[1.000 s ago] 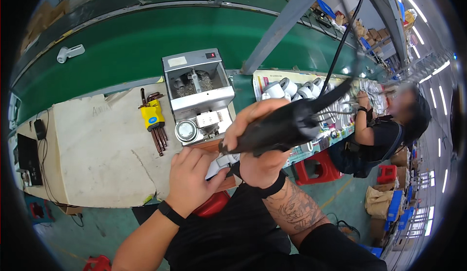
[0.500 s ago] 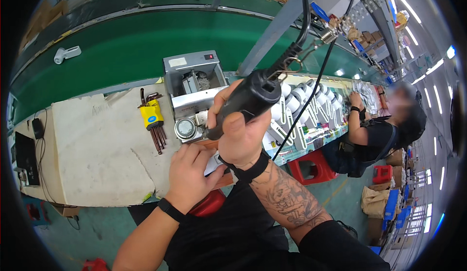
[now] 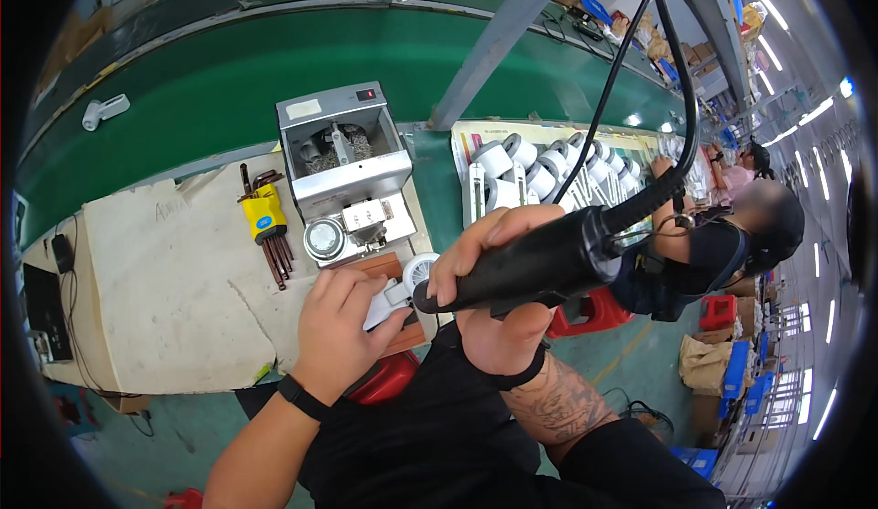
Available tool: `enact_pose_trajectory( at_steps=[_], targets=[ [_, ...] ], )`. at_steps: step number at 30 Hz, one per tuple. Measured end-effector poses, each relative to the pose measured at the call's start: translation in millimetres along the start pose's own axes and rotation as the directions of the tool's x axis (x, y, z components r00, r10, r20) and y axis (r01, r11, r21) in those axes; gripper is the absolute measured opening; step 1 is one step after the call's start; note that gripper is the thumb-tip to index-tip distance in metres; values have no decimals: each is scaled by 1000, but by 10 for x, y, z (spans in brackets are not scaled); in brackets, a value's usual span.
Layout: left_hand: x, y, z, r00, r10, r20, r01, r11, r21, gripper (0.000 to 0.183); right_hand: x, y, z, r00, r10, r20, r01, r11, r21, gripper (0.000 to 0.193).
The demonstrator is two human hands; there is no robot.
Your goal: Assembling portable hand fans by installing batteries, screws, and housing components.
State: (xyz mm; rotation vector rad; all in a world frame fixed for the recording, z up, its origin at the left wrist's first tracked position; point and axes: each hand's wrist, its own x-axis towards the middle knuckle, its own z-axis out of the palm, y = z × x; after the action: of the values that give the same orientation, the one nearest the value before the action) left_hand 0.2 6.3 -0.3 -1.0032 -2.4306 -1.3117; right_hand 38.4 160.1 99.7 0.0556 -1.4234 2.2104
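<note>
My right hand [image 3: 498, 280] is wrapped round a black electric screwdriver [image 3: 549, 257], tilted nearly level, its cable running from its right end. The tool's dark left end overlaps a white handheld fan [image 3: 420, 276] with a round grille; I cannot tell whether they touch. My left hand [image 3: 343, 326] grips the fan's handle [image 3: 386, 304] over a reddish-brown block [image 3: 380, 265]. Just beyond stands a grey screw feeder [image 3: 352, 189], with loose screws in its open tray and a round metal dial at its front left.
A yellow-holder hex key set [image 3: 265, 216] lies left on a paper sheet [image 3: 165, 280]. Several white round-headed units [image 3: 549, 171] stand at right. A green conveyor belt [image 3: 219, 88] runs behind, bearing another white part [image 3: 105, 111]. Co-workers [image 3: 704, 253] sit at right, near a red stool [image 3: 590, 312].
My right hand has moved right with the screwdriver, which now lies flatter. The fan's round grille, hidden before, now shows. My left hand keeps its grip on the handle.
</note>
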Motion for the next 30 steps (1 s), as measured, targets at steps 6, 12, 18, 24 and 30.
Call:
enact_pose_trajectory(
  at_steps=[6,12,18,24,30],
  targets=[
    [14,1,8,1000,3,18,-3,1000,9,44,-36,141,-104,998,-30,52,31,999,-28,78],
    [42,-4,-2,1000,8,21,-8,1000,6,43,-75,231,-154,998,-10,67,18,992,-122,83],
    [26,-54,18,1000,4,29,-5,1000,30,42,-79,349,-201,989,-49,137,64,992,-111,84],
    [47,-63,25,999,7,43,-8,999,33,44,-102,407,-250,987,-78,139,104,975,-194,87],
    [36,-56,67,999,22,31,-23,999,35,43,-101,410,-282,980,-100,173,130,977,-169,86]
  ],
)
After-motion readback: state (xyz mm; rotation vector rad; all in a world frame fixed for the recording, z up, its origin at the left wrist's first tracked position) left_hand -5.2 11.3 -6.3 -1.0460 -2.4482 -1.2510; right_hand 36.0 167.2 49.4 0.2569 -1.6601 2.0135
